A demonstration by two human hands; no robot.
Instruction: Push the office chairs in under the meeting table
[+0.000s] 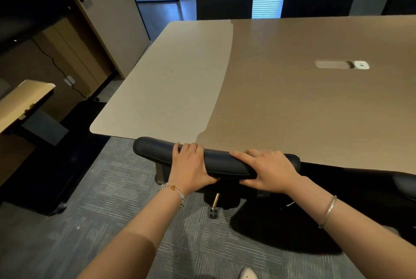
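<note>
**Both hands on the chair back**

The left hand [190,163] and right hand [267,171] each grasp the top of the chair [221,161], fingers over it, thumbs beneath. The chair back touches the table's [292,98] near edge, close to its left corner.

Just 1 view, head-worn, looking forward and down from close above the left hand [191,163] and right hand [267,171], facing across the meeting table [292,103] beyond them toward far chairs [225,0].
</note>
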